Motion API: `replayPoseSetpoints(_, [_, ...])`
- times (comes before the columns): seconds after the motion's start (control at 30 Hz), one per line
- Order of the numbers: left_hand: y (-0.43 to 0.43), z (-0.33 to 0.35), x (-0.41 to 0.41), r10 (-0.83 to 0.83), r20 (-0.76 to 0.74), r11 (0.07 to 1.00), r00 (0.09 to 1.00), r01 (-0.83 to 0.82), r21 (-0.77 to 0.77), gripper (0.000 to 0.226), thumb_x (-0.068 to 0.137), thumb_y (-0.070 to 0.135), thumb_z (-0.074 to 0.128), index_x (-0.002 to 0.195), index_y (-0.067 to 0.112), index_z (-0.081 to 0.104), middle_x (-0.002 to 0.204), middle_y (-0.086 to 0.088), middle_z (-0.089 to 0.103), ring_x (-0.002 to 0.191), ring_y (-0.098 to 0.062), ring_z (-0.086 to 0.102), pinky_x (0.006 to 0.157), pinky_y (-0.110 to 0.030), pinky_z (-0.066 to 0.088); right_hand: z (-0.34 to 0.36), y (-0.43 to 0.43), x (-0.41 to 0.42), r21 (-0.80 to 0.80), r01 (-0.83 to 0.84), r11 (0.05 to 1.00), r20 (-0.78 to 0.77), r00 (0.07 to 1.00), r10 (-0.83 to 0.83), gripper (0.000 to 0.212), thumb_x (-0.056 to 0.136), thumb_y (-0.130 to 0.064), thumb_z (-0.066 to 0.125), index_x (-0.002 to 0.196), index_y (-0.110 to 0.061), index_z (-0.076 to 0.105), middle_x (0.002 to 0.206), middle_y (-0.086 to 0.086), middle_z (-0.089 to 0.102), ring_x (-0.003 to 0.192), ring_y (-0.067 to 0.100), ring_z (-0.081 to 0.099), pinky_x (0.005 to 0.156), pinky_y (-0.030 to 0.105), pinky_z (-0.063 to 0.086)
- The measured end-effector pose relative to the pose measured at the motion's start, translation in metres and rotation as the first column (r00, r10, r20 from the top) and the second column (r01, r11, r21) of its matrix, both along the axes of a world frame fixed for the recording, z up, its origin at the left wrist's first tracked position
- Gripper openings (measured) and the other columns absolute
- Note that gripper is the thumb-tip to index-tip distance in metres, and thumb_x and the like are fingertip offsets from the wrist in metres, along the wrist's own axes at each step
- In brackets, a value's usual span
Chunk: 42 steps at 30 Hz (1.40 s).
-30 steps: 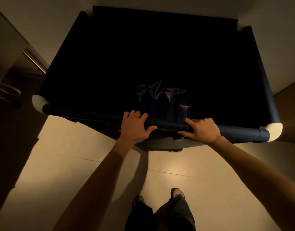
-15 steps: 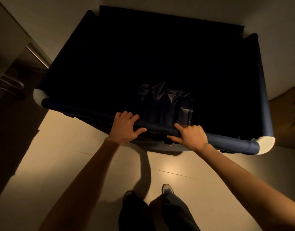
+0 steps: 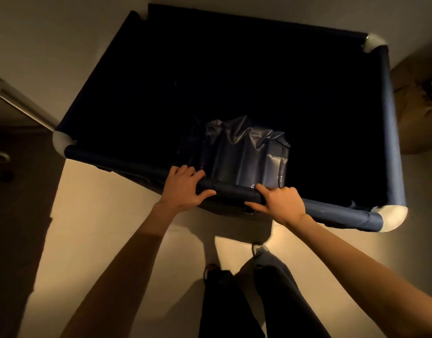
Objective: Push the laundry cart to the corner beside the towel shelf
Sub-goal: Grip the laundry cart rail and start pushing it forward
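1. Head view: left hand (image 3: 183,189) and right hand (image 3: 280,203), side by side, curl their fingers over the near rail of the laundry cart (image 3: 332,209), thumbs beneath.
2. A crumpled dark bag (image 3: 246,152) lies inside, just beyond the hands at 12 o'clock.
3. The cart's basket spreads on toward 12 o'clock.

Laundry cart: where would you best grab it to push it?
On the laundry cart, grip the near top rail, from the person's side: a round, straight bar between white corner caps. Left hand and right hand wrap it near the middle, likely keeping the push straight.
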<state>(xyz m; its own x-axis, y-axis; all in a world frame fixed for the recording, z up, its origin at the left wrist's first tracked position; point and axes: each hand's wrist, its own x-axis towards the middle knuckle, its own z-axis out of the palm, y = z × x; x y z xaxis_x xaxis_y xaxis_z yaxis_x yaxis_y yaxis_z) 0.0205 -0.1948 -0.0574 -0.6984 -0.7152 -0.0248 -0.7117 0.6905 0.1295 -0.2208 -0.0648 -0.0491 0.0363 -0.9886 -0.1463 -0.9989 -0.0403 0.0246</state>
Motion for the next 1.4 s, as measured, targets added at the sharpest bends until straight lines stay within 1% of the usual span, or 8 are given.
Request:
replayPoseSetpoints(0.23, [0.018,0.001,0.031,-0.141,0.062,0.990,0.988,0.141,0.006,0.075,0.077,0.072,0.027,0.108,0.014,0.062,0.093,-0.011,0.065,0.088,-0.030,0.056,0.083,-0.043,0.037,-0.004,0.049,0.051,-0.062,0.079,0.995,0.007,0.997,-0.079,0.060,0.086,-0.067,0.032,0.118,-0.020,0.052,0.080,0.004,0.067,0.058,0.021,0.062,0.050,0.026,0.043])
replayPoseSetpoints(0.33, [0.028,0.003,0.026,-0.151,0.063,0.989,0.987,0.151,-0.002,0.078,0.076,0.073,0.022,0.111,0.014,0.061,0.097,-0.012,0.064,0.091,-0.031,0.055,0.084,-0.042,0.034,-0.008,0.059,0.046,-0.165,0.044,0.985,0.000,0.999,-0.045,0.060,0.084,-0.069,0.028,0.093,-0.019,0.059,0.059,0.002,0.064,0.038,0.018,0.053,0.039,0.016,0.022])
replayPoseSetpoints(0.43, [0.041,0.004,0.014,-0.141,0.063,0.990,0.988,0.143,-0.014,0.080,0.076,0.073,0.020,0.112,0.014,0.060,0.097,-0.014,0.065,0.091,-0.032,0.054,0.083,-0.042,0.033,-0.007,0.067,0.032,-0.254,0.057,0.966,0.011,0.998,-0.056,0.066,0.088,-0.069,0.014,0.080,-0.020,0.058,0.046,-0.002,0.056,0.028,0.015,0.045,0.042,0.010,0.003])
replayPoseSetpoints(0.6, [0.059,0.004,-0.008,-0.080,0.103,0.997,0.992,0.080,0.002,0.069,0.083,0.072,0.032,0.118,0.018,0.054,0.107,-0.010,0.062,0.100,-0.029,0.050,0.089,-0.040,0.029,-0.022,0.071,-0.007,-0.231,-0.002,0.973,0.031,0.999,0.010,0.070,0.089,-0.070,0.010,0.089,-0.019,0.058,0.054,0.000,0.059,0.033,0.018,0.049,0.034,0.018,0.034])
replayPoseSetpoints(0.8, [0.055,0.006,-0.031,0.014,0.136,0.999,0.991,-0.018,0.035,0.064,0.084,0.071,0.035,0.119,0.020,0.052,0.112,-0.008,0.060,0.105,-0.027,0.049,0.091,-0.039,0.028,-0.028,0.046,-0.041,-0.213,-0.059,0.975,0.067,0.995,0.075,0.073,0.088,-0.071,0.009,0.095,-0.019,0.060,0.057,0.001,0.061,0.036,0.016,0.051,0.035,0.022,0.044])
replayPoseSetpoints(0.97, [0.048,0.007,-0.048,0.083,0.156,0.995,0.984,-0.091,0.048,0.064,0.084,0.071,0.034,0.120,0.021,0.052,0.114,-0.008,0.060,0.106,-0.027,0.048,0.092,-0.039,0.029,-0.027,0.022,-0.065,-0.224,-0.119,0.967,0.093,0.985,0.142,0.075,0.089,-0.071,0.008,0.096,-0.018,0.061,0.057,0.003,0.062,0.036,0.016,0.051,0.037,0.021,0.044])
replayPoseSetpoints(1.2, [0.031,0.006,-0.053,0.166,0.150,0.982,0.975,-0.178,0.070,0.066,0.083,0.073,0.033,0.117,0.021,0.054,0.111,-0.008,0.061,0.104,-0.026,0.049,0.091,-0.039,0.029,-0.019,-0.013,-0.072,-0.258,-0.185,0.948,0.051,0.977,0.205,0.075,0.090,-0.066,0.008,0.090,-0.018,0.065,0.051,0.001,0.061,0.033,0.014,0.050,0.042,0.013,0.023])
replayPoseSetpoints(1.4, [0.015,0.006,-0.029,0.218,0.123,0.971,0.968,-0.228,0.067,0.070,0.079,0.072,0.030,0.118,0.019,0.056,0.107,-0.010,0.061,0.103,-0.028,0.050,0.091,-0.041,0.031,-0.020,-0.040,-0.053,-0.229,-0.245,0.942,0.049,0.964,0.262,0.063,0.086,-0.068,0.027,0.090,-0.016,0.062,0.053,0.004,0.061,0.037,0.020,0.053,0.039,0.019,0.036])
